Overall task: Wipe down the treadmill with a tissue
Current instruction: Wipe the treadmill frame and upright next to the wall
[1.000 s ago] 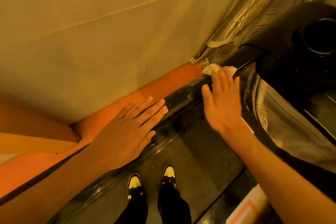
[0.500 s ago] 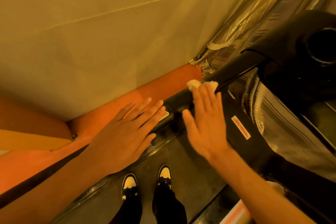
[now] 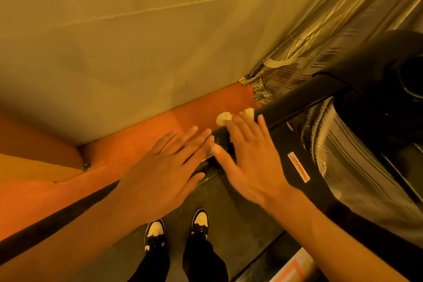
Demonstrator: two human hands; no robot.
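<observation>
Two hands work here, both ours, both flat. Our right hand (image 3: 251, 162) has its fingers (image 3: 242, 128) spread wide and pressed down on a crumpled white tissue (image 3: 224, 118), which peeks out past the fingertips in two small lumps; we are pinning it with the palm side, not pinching it. The tissue lies on the black rounded handrail of the treadmill (image 3: 304, 96), near where the rail bends down toward the deck. Our left hand (image 3: 164, 171) lies open beside it, fingers (image 3: 183, 139) straight and slightly fanned, holding nothing, its fingertips just beside the right thumb and resting along the same dark rail edge.

Outward from the hands, one white sticker with red lettering (image 3: 298, 170) sits on the black upright. We stand on the dark grey treadmill belt (image 3: 229, 208), and we count two black-and-white sneakers (image 3: 200, 220) below black trouser legs. One round dark cup recess (image 3: 412, 75) shows in the console at the far right.

Beside the treadmill runs an orange painted band (image 3: 142, 142) at the foot of a plain beige wall (image 3: 137, 41). Shiny wrinkled silver sheeting (image 3: 343, 30) covers the corner to the right, with one strip of pale tape (image 3: 278, 63) on it.
</observation>
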